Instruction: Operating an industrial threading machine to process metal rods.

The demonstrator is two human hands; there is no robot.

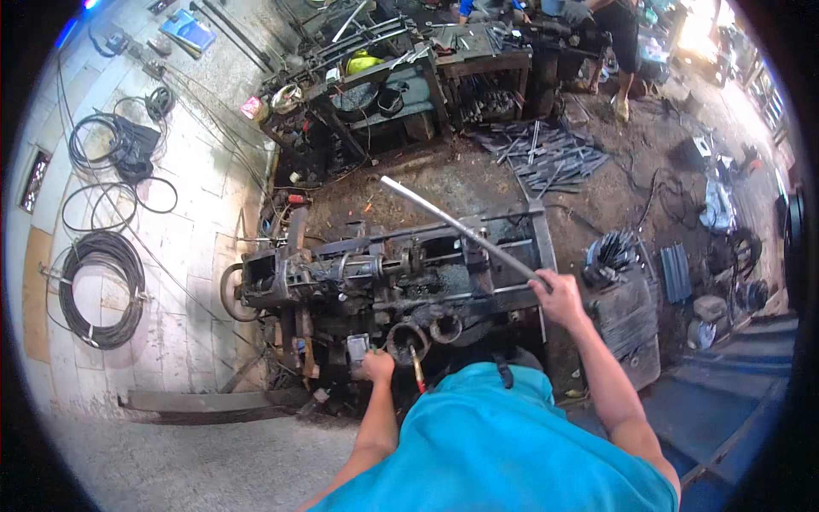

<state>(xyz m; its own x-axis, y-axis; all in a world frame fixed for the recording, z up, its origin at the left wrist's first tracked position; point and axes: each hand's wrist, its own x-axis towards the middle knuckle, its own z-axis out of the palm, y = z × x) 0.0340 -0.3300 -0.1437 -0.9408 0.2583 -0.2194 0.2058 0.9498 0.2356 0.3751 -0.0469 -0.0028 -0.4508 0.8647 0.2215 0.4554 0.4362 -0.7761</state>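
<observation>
My right hand point(559, 297) is closed round the near end of a long metal rod point(461, 229). The rod slants up to the far left, above a dark, greasy lathe-like machine point(341, 273), and its far end is bright. At the machine's near side, my left hand point(375, 365) is closed beside a small pale rectangular piece point(357, 346). What its fingers grip is too small to make out. Two round metal rings or cups, a larger one point(407, 344) and a smaller one point(445, 327), sit just right of that hand. A brush-like handle point(418, 371) leans by the larger one.
Many dark metal bars point(546, 158) lie heaped on the floor beyond the machine. Bundled rods point(612, 256) stand on the right. Cluttered workbenches point(401, 94) line the back, where another person's leg point(625, 85) shows. Coiled cable point(102, 290) hangs on the left wall.
</observation>
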